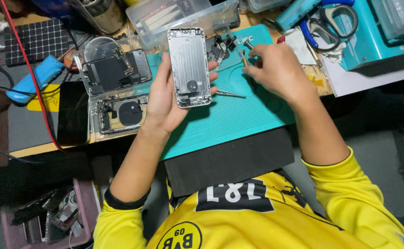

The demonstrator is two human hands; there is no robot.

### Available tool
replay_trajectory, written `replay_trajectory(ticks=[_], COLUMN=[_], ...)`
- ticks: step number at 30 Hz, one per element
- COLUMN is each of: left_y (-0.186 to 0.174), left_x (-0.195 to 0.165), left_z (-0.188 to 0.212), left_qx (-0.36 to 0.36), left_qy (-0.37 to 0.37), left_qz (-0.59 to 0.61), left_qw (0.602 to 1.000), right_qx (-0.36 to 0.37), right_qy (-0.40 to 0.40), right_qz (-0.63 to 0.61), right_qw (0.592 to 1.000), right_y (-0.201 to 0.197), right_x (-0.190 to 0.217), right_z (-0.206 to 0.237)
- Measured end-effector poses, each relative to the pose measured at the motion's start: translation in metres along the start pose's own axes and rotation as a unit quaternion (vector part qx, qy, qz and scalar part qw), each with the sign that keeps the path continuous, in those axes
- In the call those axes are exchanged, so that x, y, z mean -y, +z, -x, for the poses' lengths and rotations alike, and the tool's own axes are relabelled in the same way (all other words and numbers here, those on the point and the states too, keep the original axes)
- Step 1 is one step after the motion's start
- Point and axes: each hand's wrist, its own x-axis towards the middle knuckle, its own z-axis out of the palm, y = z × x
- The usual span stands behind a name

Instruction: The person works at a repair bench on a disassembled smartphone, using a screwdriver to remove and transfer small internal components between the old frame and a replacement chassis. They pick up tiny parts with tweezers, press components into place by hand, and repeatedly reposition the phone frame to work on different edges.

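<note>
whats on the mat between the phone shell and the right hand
In the head view, tweezers lie on the teal mat between the phone shell in the left hand and the right hand.

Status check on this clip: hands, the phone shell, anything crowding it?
Left hand grips silver phone housing, held up. Right hand on screwdriver over teal mat. Tweezers lie beside housing.

Bright overhead light, dim blurry edges

cluttered wooden workbench (36, 148), teal mat (229, 117), grey floor (377, 152), dim light.
</note>
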Motion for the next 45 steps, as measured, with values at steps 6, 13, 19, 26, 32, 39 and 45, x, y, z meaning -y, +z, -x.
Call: replay_trajectory(ticks=[6,13,19,26,32,39,45], left_y=[0.001,0.0,-0.004,-0.008,-0.007,-0.006,-0.008], left_x=[0.006,0.007,0.008,0.011,0.012,0.011,0.014], left_z=[-0.001,0.0,0.0,-0.002,-0.001,0.001,0.001], left_qx=[-0.04,-0.044,-0.029,-0.007,-0.018,0.023,0.019], left_qy=[0.022,0.026,0.03,0.044,0.064,0.08,0.053], left_qz=[-0.019,-0.014,0.003,-0.001,-0.026,-0.018,-0.013], left_qw=[0.999,0.999,0.999,0.999,0.997,0.996,0.998], right_qx=[-0.05,-0.076,-0.122,-0.029,0.081,0.094,-0.032], right_qy=[-0.016,-0.021,0.01,-0.031,0.027,-0.106,-0.209], right_qz=[0.037,0.077,-0.185,-0.562,-0.591,-0.469,-0.215], right_qw=[0.998,0.994,0.975,0.826,0.802,0.872,0.954], right_y=[0.024,0.031,-0.01,-0.05,-0.026,-0.024,-0.022], right_x=[0.005,-0.004,0.008,0.032,0.052,0.074,0.098], right_z=[-0.003,-0.006,0.006,0.025,0.026,0.032,0.038])
